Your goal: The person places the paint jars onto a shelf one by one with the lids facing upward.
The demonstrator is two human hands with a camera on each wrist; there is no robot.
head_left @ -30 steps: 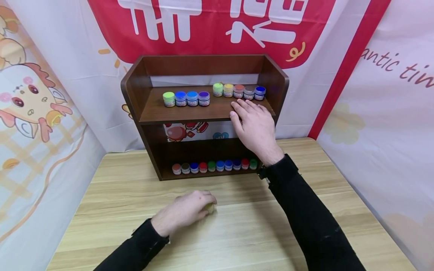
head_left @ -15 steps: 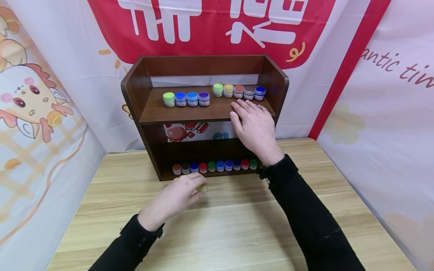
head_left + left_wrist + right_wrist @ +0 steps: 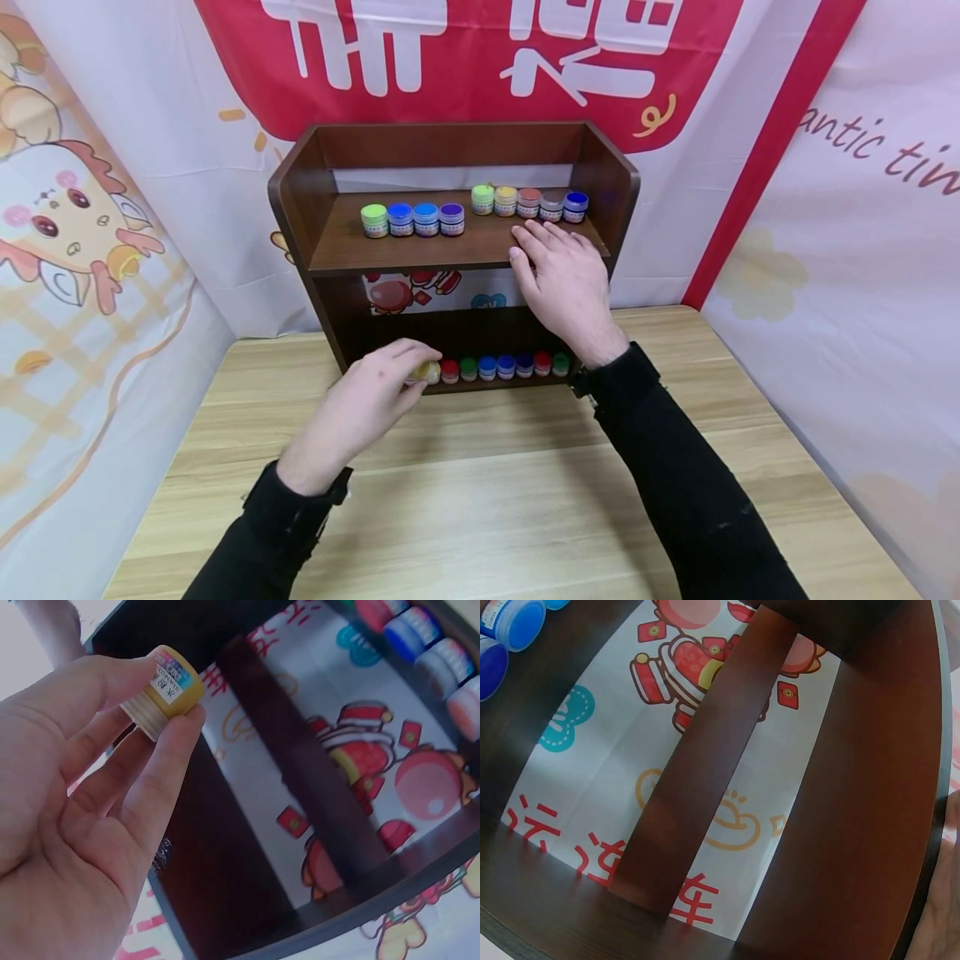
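My left hand [image 3: 367, 396] pinches a small yellow paint jar [image 3: 178, 688] between thumb and fingers, at the front of the lower shelf. In the head view that jar stands before the left part of a row of paint jars, hiding some; a red-lidded jar [image 3: 449, 372] shows just to its right. My right hand [image 3: 566, 287] lies over the front edge of the upper shelf [image 3: 390, 252], its fingers extended and holding nothing. Its fingertips are just in front of a grey-lidded jar [image 3: 551, 206]. In the right wrist view, only part of a hand [image 3: 936, 900] shows at the right edge.
A dark brown two-tier rack [image 3: 457, 143] stands on the wooden table [image 3: 480, 517] against a printed cloth backdrop [image 3: 172, 108]. On its upper shelf are two groups of jars, one starting with a light green jar [image 3: 374, 221], the other ending with a dark blue jar [image 3: 575, 207].
My left hand has carried the yellow paint jar from above the table, forward and to the left, up to the lower shelf. The right hand has stayed in place.
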